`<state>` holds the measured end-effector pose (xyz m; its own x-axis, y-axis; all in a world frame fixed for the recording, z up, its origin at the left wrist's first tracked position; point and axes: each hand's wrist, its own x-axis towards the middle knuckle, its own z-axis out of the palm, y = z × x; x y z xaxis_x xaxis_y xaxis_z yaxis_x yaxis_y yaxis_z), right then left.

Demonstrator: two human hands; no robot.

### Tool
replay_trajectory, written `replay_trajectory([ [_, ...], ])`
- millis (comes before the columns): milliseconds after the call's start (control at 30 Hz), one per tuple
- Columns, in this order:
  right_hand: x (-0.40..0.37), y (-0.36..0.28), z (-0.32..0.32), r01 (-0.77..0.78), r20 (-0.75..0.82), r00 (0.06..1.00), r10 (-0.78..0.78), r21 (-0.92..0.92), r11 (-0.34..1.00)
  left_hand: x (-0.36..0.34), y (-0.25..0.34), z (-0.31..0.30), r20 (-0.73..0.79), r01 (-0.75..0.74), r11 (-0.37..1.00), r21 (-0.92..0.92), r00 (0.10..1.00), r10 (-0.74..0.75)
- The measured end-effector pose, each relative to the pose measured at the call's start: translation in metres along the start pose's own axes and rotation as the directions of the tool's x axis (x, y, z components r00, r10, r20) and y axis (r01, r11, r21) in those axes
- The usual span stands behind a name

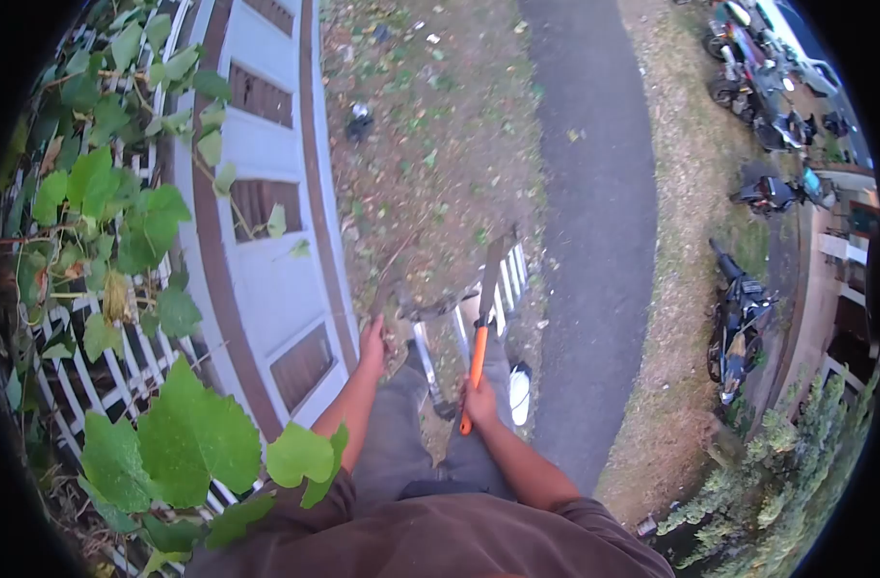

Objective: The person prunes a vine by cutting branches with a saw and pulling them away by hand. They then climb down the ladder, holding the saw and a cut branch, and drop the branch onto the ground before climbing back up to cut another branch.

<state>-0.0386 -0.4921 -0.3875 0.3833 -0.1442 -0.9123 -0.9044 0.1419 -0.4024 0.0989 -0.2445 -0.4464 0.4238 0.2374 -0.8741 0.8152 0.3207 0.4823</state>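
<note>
My right hand [480,399] is closed around the orange handle of a long-bladed tool [479,356], whose dark blade points away from me. My left hand [373,345] is closed at the lower end of a thin brown stem [392,265], in front of the house wall. Between and beyond my hands is a metal ladder [462,332], seen from above, with my legs at it. Green vine leaves [199,433] hang at the near left.
A white lattice [83,356] and a light wall with brown trim [257,144] run along the left. Far below lie leaf-strewn ground [440,125] and a paved path [594,193]. Motorcycles [739,318] stand at the right, near a bush [768,482].
</note>
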Motion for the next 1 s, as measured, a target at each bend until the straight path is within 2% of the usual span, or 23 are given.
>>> replay_trajectory([
  [133, -0.001, 0.011, 0.007, -0.015, 0.007, 1.0, 0.016, -0.148, 0.989, -0.023, 0.011, 0.001, -0.006, 0.013, 0.996, 0.084, 1.0, -0.012],
  [167, -0.004, 0.001, 0.006, -0.016, 0.017, 1.0, 0.018, -0.109, 0.994, -0.017, 0.005, -0.004, -0.03, 0.04, 0.994, 0.098, 0.999, -0.038],
  [233, -0.012, 0.001, 0.004, -0.045, 0.039, 0.998, 0.048, -0.077, 0.996, -0.011, -0.009, -0.022, 0.04, -0.038, 0.988, 0.148, 0.999, 0.032],
  [367, -0.008, -0.008, 0.002, 0.016, -0.009, 1.0, -0.016, 0.024, 1.0, -0.023, -0.007, -0.031, 0.068, -0.049, 0.968, 0.246, 0.997, 0.033],
  [433, -0.002, -0.02, -0.001, 0.049, -0.04, 0.998, -0.046, 0.069, 0.996, -0.017, -0.002, -0.027, 0.059, -0.026, 0.985, 0.173, 0.998, 0.016],
  [467, 0.003, -0.024, 0.0, 0.107, -0.036, 0.994, -0.103, 0.123, 0.987, -0.011, -0.001, -0.027, 0.071, -0.002, 0.995, 0.101, 0.997, -0.005],
  [500, 0.003, -0.024, -0.002, 0.151, -0.034, 0.988, -0.147, 0.171, 0.974, -0.015, 0.002, -0.027, 0.067, 0.017, 0.994, 0.108, 0.997, -0.025],
  [600, 0.023, -0.05, 0.004, 0.102, -0.043, 0.994, -0.096, 0.156, 0.983, -0.001, 0.029, -0.012, 0.064, -0.059, 0.998, 0.028, 0.996, 0.057],
  [667, 0.045, -0.058, 0.011, 0.141, -0.053, 0.99, -0.133, 0.192, 0.971, 0.024, 0.037, -0.014, 0.028, -0.074, 0.995, -0.066, 0.997, 0.075],
  [733, 0.067, -0.075, 0.01, 0.228, -0.039, 0.974, -0.225, 0.097, 0.969, 0.02, 0.021, -0.025, -0.026, -0.035, 0.994, -0.1, 0.999, 0.033],
  [767, 0.07, -0.083, 0.01, 0.235, -0.04, 0.972, -0.232, 0.096, 0.967, 0.03, 0.037, -0.017, -0.023, -0.072, 0.987, -0.142, 0.997, 0.069],
  [833, 0.087, -0.098, 0.02, 0.192, -0.04, 0.98, -0.193, -0.029, 0.981, 0.057, 0.053, -0.015, -0.016, -0.136, 0.973, -0.188, 0.991, 0.135],
  [867, 0.114, -0.08, 0.023, 0.348, -0.069, 0.925, -0.373, -0.238, 0.907, 0.061, 0.052, -0.017, -0.003, -0.15, 0.975, -0.166, 0.989, 0.151],
  [900, 0.116, -0.086, 0.027, 0.355, -0.067, 0.923, -0.38, -0.236, 0.904, 0.067, 0.049, -0.02, 0.012, -0.164, 0.976, -0.143, 0.986, 0.168],
  [967, 0.113, -0.112, 0.041, 0.427, 0.017, 0.872, -0.488, -0.513, 0.745, 0.086, 0.052, -0.022, 0.021, -0.178, 0.976, -0.124, 0.983, 0.182],
  [1000, 0.12, -0.112, 0.055, 0.45, 0.036, 0.865, -0.5, -0.494, 0.744, 0.097, 0.05, -0.027, 0.026, -0.195, 0.975, -0.106, 0.98, 0.199],
])
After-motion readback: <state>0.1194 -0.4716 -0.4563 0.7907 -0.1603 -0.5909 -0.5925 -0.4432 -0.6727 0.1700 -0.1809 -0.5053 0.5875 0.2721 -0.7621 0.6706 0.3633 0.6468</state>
